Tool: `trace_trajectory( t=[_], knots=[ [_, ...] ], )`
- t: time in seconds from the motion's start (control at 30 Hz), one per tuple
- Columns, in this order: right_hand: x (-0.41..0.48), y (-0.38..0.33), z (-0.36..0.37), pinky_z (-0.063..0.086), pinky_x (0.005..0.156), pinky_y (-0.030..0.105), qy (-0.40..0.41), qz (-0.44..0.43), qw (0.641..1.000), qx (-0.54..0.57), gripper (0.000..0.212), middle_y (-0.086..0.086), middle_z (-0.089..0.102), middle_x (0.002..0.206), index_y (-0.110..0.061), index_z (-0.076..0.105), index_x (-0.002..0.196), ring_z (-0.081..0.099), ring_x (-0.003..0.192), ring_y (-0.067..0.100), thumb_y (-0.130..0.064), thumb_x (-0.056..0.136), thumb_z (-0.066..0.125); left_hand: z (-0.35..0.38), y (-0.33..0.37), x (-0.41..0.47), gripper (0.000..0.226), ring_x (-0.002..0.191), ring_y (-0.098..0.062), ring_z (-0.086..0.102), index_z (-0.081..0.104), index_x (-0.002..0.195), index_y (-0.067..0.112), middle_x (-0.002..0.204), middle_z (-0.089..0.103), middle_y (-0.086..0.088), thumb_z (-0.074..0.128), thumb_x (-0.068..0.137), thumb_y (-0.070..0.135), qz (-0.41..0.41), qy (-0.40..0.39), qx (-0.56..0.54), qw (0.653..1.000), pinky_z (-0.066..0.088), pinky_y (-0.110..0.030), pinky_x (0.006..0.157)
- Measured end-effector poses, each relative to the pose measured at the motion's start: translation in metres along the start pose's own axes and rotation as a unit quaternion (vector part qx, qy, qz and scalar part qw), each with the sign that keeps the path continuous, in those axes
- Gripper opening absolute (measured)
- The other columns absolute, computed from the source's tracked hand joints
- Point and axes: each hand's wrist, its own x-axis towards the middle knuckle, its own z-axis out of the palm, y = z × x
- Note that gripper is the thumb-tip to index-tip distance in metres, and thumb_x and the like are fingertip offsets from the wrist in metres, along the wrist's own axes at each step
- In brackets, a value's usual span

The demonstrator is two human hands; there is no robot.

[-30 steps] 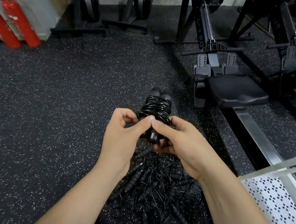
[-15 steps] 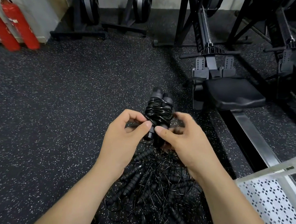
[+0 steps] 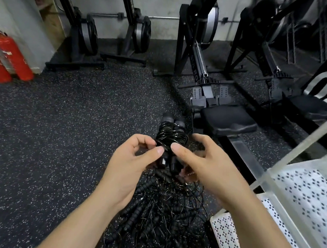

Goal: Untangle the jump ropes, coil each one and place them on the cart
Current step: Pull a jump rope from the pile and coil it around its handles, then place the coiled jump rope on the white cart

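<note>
The left hand [image 3: 132, 167] and right hand [image 3: 206, 168] hold the wound jump rope [image 3: 171, 137] between them, fingers [image 3: 156, 153] clamped on its coils, above the tangled pile [image 3: 159, 216].

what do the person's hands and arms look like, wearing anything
The left hand and right hand are bare: no gloves, rings or watch show. Both forearms are uncovered to the frame's edge, no sleeves in view. The thumbnails are short and unpainted.

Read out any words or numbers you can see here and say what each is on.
"0": large pale digit on the black box, far right; the character beside it is cut off.
Lettering on the rower rail: too blurred to read.
Label on the fire extinguisher: too small to read.
</note>
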Motion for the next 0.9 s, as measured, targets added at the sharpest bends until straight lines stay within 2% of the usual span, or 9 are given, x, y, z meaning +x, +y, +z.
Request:
trace_trajectory(
  t=[0.17,0.23,0.33,0.43,0.53,0.63,0.7,0.8,0.9],
  knots=[
    [-0.055,-0.053,-0.066,0.067,0.082,0.053,0.052,-0.045,0.996,-0.056,0.071,-0.006,0.082,0.093,-0.033,0.056,0.145,0.081,0.079,0.019,-0.07,0.087,0.074,0.052,0.06,-0.022,0.032,0.121,-0.048,0.065,0.075,0.102,0.024,0.123,0.073,-0.021,0.093,0.077,0.035,0.065,-0.049,0.02,0.996,0.046,-0.066,0.115],
    [-0.078,-0.076,-0.093,0.068,0.077,0.042,0.072,-0.06,0.993,-0.075,0.054,-0.007,0.082,0.091,-0.032,0.06,0.137,0.081,0.077,0.018,-0.06,0.094,0.073,0.076,0.084,-0.031,0.029,0.117,-0.044,0.067,0.076,0.1,0.028,0.118,0.075,-0.016,0.092,0.076,0.035,0.091,-0.076,0.024,0.993,0.048,-0.064,0.115],
    [-0.111,-0.106,-0.133,0.062,0.061,0.027,0.105,-0.076,0.987,-0.096,0.043,-0.006,0.082,0.092,-0.029,0.063,0.132,0.08,0.074,0.017,-0.051,0.097,0.075,0.113,0.114,-0.044,0.018,0.102,-0.026,0.069,0.076,0.097,0.026,0.107,0.074,-0.007,0.087,0.088,0.015,0.112,-0.12,0.025,0.986,0.056,-0.052,0.102],
    [-0.142,-0.131,-0.171,0.063,0.063,0.033,0.133,-0.081,0.982,-0.107,0.054,-0.005,0.083,0.095,-0.025,0.059,0.138,0.08,0.072,0.018,-0.051,0.095,0.078,0.149,0.142,-0.059,0.021,0.097,-0.023,0.068,0.074,0.099,0.024,0.104,0.073,-0.004,0.083,0.091,0.007,0.123,-0.163,0.021,0.979,0.054,-0.039,0.091],
    [-0.171,-0.152,-0.21,0.068,0.075,0.048,0.145,-0.081,0.979,-0.12,0.06,-0.001,0.082,0.094,-0.023,0.056,0.14,0.081,0.076,0.023,-0.051,0.093,0.08,0.186,0.164,-0.074,0.021,0.098,-0.025,0.066,0.072,0.102,0.02,0.104,0.071,-0.006,0.081,0.091,0.003,0.126,-0.207,0.016,0.97,0.052,-0.042,0.093],
    [-0.201,-0.164,-0.25,0.067,0.088,0.054,0.145,-0.077,0.978,-0.126,0.044,0.006,0.082,0.099,-0.025,0.061,0.122,0.082,0.087,0.029,-0.044,0.09,0.084,0.226,0.181,-0.09,0.021,0.095,-0.023,0.066,0.068,0.107,0.015,0.101,0.071,-0.006,0.072,0.096,-0.002,0.119,-0.249,0.004,0.961,0.053,-0.042,0.092],
    [-0.213,-0.169,-0.272,0.066,0.09,0.053,0.128,-0.07,0.985,-0.09,0.042,0.009,0.083,0.103,-0.028,0.059,0.121,0.081,0.095,0.034,-0.03,0.089,0.087,0.245,0.185,-0.094,0.02,0.088,-0.021,0.067,0.066,0.106,0.014,0.096,0.07,-0.004,0.069,0.098,-0.004,0.106,-0.269,0.0,0.957,0.054,-0.039,0.087],
    [-0.229,-0.165,-0.31,0.066,0.085,0.046,0.102,-0.054,0.992,-0.059,0.075,0.016,0.081,0.111,-0.021,0.049,0.146,0.08,0.099,0.036,-0.014,0.084,0.089,0.28,0.186,-0.097,0.016,0.084,-0.021,0.067,0.067,0.107,0.013,0.095,0.07,-0.005,0.068,0.1,-0.002,0.104,-0.278,0.03,0.955,0.054,-0.039,0.087],
    [-0.235,-0.15,-0.345,0.065,0.081,0.041,0.106,-0.013,0.993,-0.059,0.084,0.02,0.08,0.11,-0.016,0.047,0.148,0.08,0.094,0.032,-0.009,0.077,0.091,0.315,0.179,-0.099,0.01,0.081,-0.015,0.066,0.068,0.111,0.009,0.092,0.07,-0.001,0.067,0.103,0.003,0.107,-0.268,0.076,0.954,0.056,-0.032,0.082]
  ],
)
